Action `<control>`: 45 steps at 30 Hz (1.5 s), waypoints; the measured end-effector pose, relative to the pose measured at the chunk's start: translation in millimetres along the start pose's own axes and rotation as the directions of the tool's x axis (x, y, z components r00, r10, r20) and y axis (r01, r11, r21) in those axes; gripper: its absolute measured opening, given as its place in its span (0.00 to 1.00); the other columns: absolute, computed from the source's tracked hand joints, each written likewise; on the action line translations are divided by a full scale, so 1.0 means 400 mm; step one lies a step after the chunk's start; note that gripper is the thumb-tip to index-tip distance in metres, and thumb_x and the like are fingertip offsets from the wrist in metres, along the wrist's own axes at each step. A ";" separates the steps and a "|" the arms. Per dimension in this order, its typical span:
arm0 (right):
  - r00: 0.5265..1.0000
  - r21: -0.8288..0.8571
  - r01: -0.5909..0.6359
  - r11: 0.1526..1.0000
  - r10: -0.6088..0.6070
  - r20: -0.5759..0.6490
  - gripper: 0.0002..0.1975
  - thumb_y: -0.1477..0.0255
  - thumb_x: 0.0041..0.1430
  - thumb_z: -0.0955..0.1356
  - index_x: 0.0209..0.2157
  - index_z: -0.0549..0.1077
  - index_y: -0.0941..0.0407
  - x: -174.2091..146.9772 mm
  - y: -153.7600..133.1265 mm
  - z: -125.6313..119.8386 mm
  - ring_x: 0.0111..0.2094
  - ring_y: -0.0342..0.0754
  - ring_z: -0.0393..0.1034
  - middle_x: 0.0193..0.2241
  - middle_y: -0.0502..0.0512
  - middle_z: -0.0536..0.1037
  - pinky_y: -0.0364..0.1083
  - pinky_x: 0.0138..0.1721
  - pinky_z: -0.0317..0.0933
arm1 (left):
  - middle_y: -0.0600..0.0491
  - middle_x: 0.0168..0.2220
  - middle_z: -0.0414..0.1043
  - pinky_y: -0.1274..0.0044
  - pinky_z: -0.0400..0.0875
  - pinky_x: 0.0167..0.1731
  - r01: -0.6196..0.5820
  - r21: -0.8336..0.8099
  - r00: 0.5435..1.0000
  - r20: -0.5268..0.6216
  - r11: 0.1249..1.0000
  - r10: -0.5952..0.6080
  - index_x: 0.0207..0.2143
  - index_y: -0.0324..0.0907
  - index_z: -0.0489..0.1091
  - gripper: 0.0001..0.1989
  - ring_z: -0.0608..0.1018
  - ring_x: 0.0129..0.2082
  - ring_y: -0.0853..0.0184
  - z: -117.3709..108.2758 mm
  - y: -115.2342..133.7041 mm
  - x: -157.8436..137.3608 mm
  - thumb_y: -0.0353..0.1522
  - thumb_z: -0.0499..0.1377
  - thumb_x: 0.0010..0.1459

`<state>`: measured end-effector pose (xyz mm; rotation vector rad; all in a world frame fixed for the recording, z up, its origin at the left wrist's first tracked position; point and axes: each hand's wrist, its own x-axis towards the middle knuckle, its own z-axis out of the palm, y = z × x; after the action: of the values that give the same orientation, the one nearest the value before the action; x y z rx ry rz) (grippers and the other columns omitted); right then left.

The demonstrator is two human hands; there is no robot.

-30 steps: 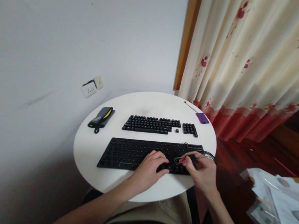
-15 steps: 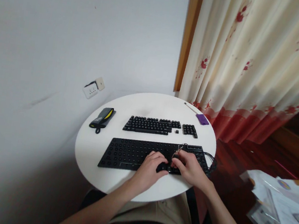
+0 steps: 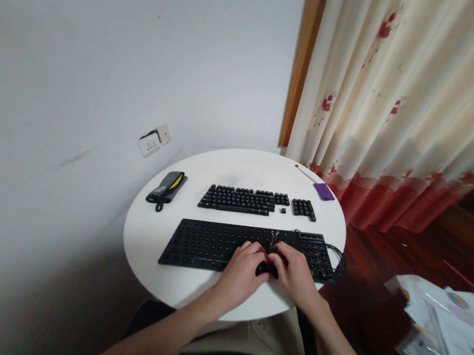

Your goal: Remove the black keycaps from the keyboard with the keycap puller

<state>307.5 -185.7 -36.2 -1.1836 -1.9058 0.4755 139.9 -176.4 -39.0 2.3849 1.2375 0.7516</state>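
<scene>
A black keyboard lies near the front of the round table, its keycaps off and the switches bare. Over its right-middle part my two hands meet. My right hand pinches a black binder clip whose wire handles point up and away. My left hand is curled with thumb and forefinger around a small dark thing, too dark to name. Behind the keyboard, loose black keycaps are laid out in rows, a number-pad block to their right and a single keycap between.
On the white table, a grey and yellow pouch sits at left. A thin brush and a purple cloth lie at the far right. The keyboard's cable is bundled at the right edge. Papers are stacked beyond.
My right hand has moved left with the binder clip, closing up to my left hand. The clip's handles now stand more upright. The view has shifted slightly.
</scene>
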 end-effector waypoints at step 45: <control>0.978 0.101 -0.081 0.992 0.098 -0.182 0.11 0.72 0.66 0.62 0.28 0.69 0.55 -0.048 0.023 0.020 0.26 0.46 0.69 0.23 0.50 0.73 0.42 0.28 0.58 | 0.51 0.37 0.73 0.69 0.68 0.45 0.024 -0.185 0.995 -0.091 0.982 -0.041 0.31 0.41 0.73 0.06 0.73 0.41 0.62 0.006 0.004 -0.013 0.27 0.68 0.51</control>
<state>310.4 -197.1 -55.8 -1.2126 -1.6588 0.4785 139.8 -181.9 -41.6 2.1983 1.1851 0.9357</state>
